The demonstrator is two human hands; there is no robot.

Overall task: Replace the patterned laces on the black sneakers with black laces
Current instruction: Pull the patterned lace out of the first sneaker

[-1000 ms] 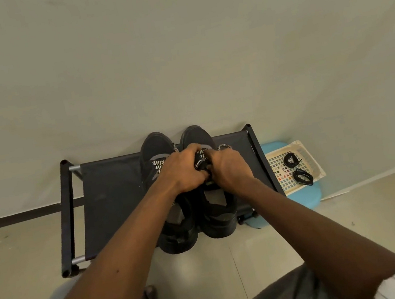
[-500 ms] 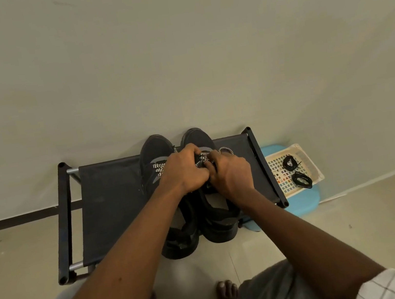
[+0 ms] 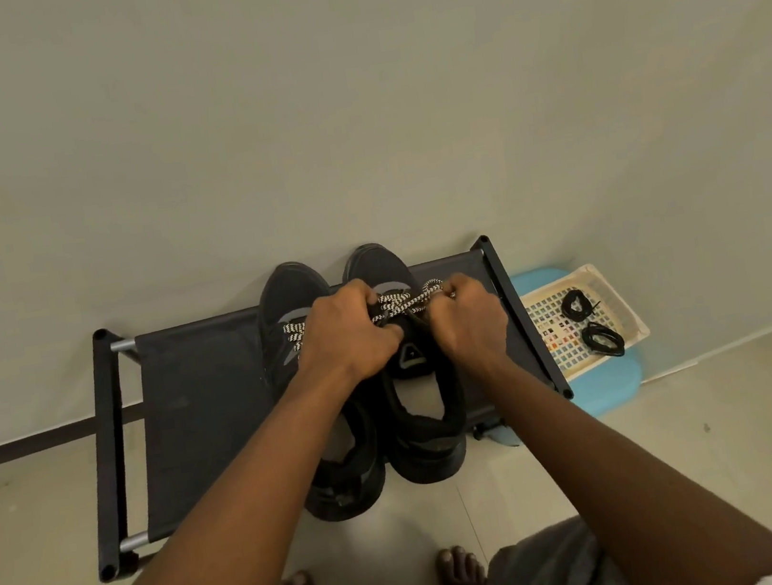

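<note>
At frame centre the left hand [image 3: 346,340] and right hand [image 3: 472,327] both pinch the patterned lace [image 3: 400,302], taut between them over the right-side sneaker [image 3: 428,456] on the black rack [image 3: 200,400] — black laces [image 3: 577,309] lie coiled in the basket [image 3: 626,306], far right.

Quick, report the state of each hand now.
Left hand: closed, gripping the patterned lace.
Right hand: closed, pinching the same lace.

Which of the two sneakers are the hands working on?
The sneaker nearer the basket: the left hand and right hand grip its patterned lace; the other sneaker's lace lies flat.
</note>
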